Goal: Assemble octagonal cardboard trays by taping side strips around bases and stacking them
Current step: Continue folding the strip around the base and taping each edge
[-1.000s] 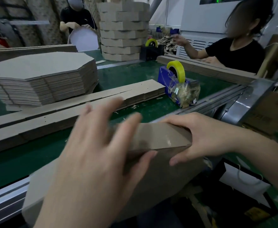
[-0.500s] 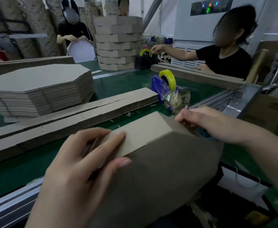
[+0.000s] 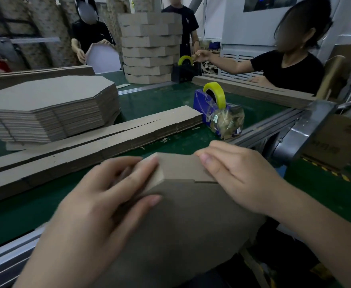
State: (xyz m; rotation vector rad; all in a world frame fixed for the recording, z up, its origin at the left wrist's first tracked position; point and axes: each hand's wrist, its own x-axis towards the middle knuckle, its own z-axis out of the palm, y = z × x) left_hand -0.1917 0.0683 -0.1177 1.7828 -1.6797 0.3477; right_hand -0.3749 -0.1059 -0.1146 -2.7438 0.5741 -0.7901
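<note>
Tray (image 3: 180,215) held tilted at near edge of counter (image 3: 170,100), base face toward camera, folded side strip (image 3: 178,167) uppermost. Left hand (image 3: 99,206): fingers fairly straight, pressing strip corner, thumb on base; grip apart, not clamped. Right hand (image 3: 239,175): thumb on strip, fingers curled over its far edge; grip clamped on tray. Directly beyond tray, flat strip stacks (image 3: 108,140) lie across counter, w/ stack of octagonal bases (image 3: 50,107) behind, left. Blue tape dispenser (image 3: 203,102), yellow roll, stands beyond right hand, near metal rail (image 3: 274,125). Far end: finished tray stack (image 3: 149,48), black dispenser (image 3: 185,69), seated person (image 3: 290,69) reaching to it.
</note>
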